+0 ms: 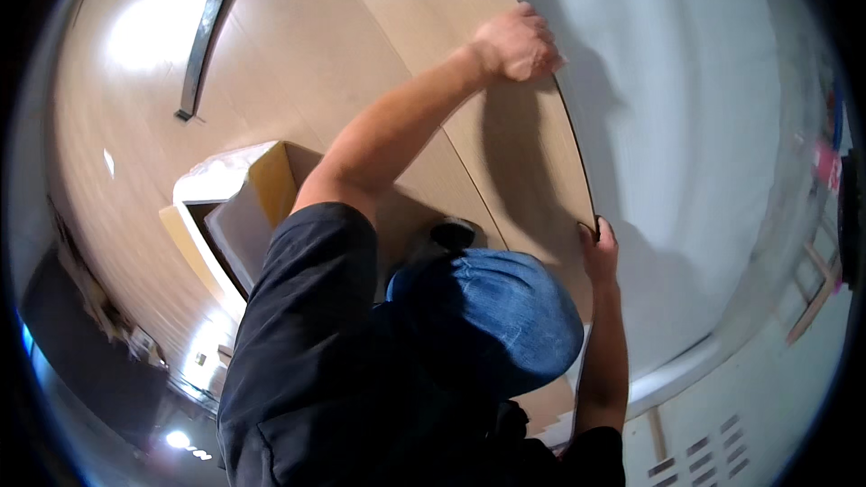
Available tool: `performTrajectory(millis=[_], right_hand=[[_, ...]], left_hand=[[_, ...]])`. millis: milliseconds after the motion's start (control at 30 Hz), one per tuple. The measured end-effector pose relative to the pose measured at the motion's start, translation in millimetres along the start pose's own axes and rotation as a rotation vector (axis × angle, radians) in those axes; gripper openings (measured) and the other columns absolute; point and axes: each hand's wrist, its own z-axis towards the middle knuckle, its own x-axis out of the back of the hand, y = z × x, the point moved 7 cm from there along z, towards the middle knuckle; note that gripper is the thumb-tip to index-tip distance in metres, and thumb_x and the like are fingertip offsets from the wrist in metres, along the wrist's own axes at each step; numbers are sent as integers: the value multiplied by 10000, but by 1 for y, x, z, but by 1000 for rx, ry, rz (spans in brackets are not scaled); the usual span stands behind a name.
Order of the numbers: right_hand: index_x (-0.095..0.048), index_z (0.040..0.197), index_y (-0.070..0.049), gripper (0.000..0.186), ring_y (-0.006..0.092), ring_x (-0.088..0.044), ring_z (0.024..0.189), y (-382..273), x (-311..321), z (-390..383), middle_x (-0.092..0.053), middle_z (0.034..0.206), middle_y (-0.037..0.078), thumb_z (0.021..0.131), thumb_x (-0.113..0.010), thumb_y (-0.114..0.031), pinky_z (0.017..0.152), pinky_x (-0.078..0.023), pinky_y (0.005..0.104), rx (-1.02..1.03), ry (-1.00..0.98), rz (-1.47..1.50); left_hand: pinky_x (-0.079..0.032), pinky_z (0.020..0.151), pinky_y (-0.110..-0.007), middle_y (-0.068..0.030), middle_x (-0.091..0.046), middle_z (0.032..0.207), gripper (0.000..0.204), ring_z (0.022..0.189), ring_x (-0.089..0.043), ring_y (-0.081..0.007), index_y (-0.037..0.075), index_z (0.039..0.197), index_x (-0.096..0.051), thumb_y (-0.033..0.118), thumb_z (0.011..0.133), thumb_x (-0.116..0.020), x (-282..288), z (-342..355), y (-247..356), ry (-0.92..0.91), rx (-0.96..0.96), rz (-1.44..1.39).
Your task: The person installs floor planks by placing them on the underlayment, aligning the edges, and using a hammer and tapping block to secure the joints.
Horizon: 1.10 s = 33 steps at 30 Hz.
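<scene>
A wood-look plank [532, 144] runs along the grey wall surface, its outer edge close to it. Toward the far end of that edge, my left hand [519, 43] is closed, fingers curled down over the edge and slightly blurred; whatever they hold is hidden. Nearer to me, my right hand [602, 252] pinches at the same edge, thumb and finger around a small dark spot I cannot make out. My bent knee in blue jeans [492, 316] is beside the plank, and a dark round object [453, 234] shows just beyond it.
On the wood-look floor [298, 54] at far left lies a flat metal bar [206, 47]. A white and yellow carton [230, 194] stands left of my arm. The grey wall [686, 126] bounds the right side. A wooden piece [814, 293] shows at the far right.
</scene>
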Motion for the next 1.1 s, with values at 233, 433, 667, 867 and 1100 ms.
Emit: performTrajectory(millis=[233, 433, 667, 867, 1100], right_hand=[[-541, 1379, -4, 741, 396, -562, 1245, 230, 31, -136, -586, 1353, 228, 831, -804, -428, 1059, -462, 451, -436, -192, -316], [-559, 1339, -12, 737, 353, -537, 1272, 233, 9, -148, -586, 1311, 174, 814, -815, -461, 1067, -465, 458, -437, -76, -319], [-565, 1347, -37, 747, 369, -539, 1256, 235, -6, -152, -589, 1299, 164, 798, -820, -474, 1076, -463, 483, -336, 61, -259], [-513, 1440, -49, 737, 366, -423, 1404, 225, -26, -110, -484, 1492, 185, 867, -751, -448, 1159, -394, 464, -332, -28, -422], [-587, 1356, -73, 533, 389, -465, 1354, 236, -82, -383, -485, 1462, 204, 895, -704, -314, 1132, -405, 469, -761, 805, 176]], left_hand=[[-509, 845, -466, -48, -720, 924, 169, 880, -678, -252, 139, 961, -728, 273, 946, -625, -19, -14, -25, 192, -167, 240], [-435, 990, -493, -112, -723, 1050, 480, 1032, -652, -330, 114, 1084, -730, 424, 1072, -363, -55, -1, -22, 38, -70, 471], [-501, 863, -500, -159, -710, 895, 490, 873, -677, -351, 53, 936, -715, 377, 1075, -376, -47, -1, -58, -2, -151, 459], [-530, 897, -524, -140, -737, 1072, 412, 990, -692, -358, 83, 1169, -700, 375, 1055, -432, -55, 5, -142, 156, -350, 769], [-481, 935, -543, -209, -714, 1071, 476, 999, -640, -413, 6, 1173, -690, 370, 1069, -402, -86, 0, -123, -348, -67, 542]])
